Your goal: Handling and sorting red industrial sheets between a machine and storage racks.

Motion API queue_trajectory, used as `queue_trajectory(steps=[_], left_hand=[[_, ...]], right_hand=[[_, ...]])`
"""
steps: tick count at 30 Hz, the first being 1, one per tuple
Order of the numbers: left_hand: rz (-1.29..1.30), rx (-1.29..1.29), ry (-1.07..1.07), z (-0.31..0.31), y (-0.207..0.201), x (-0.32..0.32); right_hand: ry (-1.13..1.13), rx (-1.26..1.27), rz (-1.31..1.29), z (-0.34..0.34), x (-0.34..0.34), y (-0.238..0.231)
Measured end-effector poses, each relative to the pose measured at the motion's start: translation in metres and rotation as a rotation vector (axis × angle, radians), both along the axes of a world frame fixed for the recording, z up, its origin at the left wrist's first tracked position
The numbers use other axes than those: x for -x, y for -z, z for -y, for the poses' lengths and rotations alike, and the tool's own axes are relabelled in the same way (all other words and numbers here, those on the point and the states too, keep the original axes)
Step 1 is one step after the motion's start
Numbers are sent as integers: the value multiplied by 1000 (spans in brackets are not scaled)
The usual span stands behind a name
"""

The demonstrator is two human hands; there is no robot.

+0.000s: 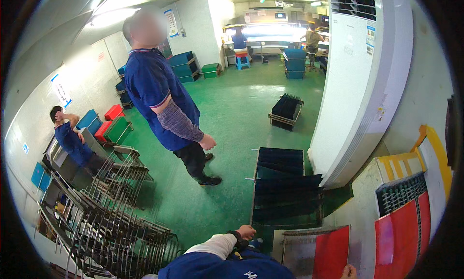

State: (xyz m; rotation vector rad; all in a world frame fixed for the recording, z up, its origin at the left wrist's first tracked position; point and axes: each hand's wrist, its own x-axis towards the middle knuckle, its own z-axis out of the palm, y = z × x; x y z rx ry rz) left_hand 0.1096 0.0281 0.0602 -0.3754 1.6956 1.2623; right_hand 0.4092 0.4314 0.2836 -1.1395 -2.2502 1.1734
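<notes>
My left hand is in front of my body, below a white sleeve and a dark wristband. Its fingers look curled in, and I see nothing held in them. It is close to the near edge of a rack of dark panels. Only part of my right hand shows at the bottom edge, with its fingers bent together beside the lower corner of a red sheet. Whether it grips that sheet is hidden. A grey panel lies to the left of the red sheet.
A person in a blue shirt stands ahead, and another person is at the left. Metal racks crowd the lower left. A tall white cabinet rises at the right, near a bench with red sheets. Another rack stands on the green floor.
</notes>
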Motion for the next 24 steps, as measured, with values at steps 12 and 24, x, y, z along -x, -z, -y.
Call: queue_trajectory(steps=[12, 24], left_hand=[[79, -181, -57, 7, 17, 10], [2, -31, -139, 16, 4, 23]], right_hand=[[-200, -213, 347, 45, 3, 27], [262, -909, 301, 37, -9, 47]])
